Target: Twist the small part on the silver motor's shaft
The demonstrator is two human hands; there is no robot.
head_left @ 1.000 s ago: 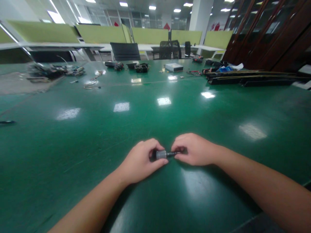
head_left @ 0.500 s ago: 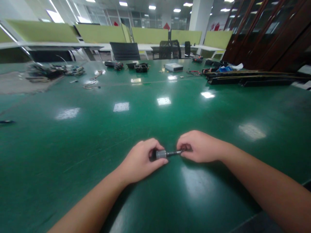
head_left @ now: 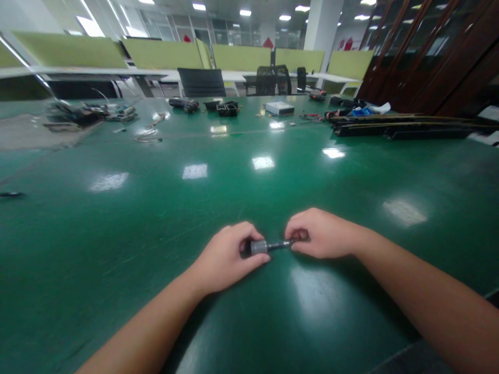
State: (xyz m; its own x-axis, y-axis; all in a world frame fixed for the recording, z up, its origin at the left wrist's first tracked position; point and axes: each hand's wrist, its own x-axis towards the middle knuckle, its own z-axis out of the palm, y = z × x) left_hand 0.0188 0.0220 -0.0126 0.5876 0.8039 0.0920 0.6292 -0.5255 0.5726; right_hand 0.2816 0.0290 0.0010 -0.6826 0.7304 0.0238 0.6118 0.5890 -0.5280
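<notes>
A screwdriver (head_left: 259,247) with a grey collar and a thin metal shaft lies sideways, low over the green table (head_left: 156,223). My left hand (head_left: 230,254) is closed around its dark handle end, with the thumb along the near side of the collar. At the other end, the fingertips of my right hand (head_left: 317,234) pinch the tip of the shaft. The fingers cover that tip, so whether a bit sits there cannot be seen. Most of the handle is hidden in my left palm.
Along the far edge are a black power drill (head_left: 184,105), black parts (head_left: 226,107), a silver drive box (head_left: 279,108) and long black strips (head_left: 390,124). Circuit boards (head_left: 113,111) and a cable (head_left: 148,135) lie at far left. A dark pen-like item (head_left: 11,195) is at the left edge.
My right hand has shifted very slightly right and up at the shaft tip. The left hand and the screwdriver's collar stay almost where they were.
</notes>
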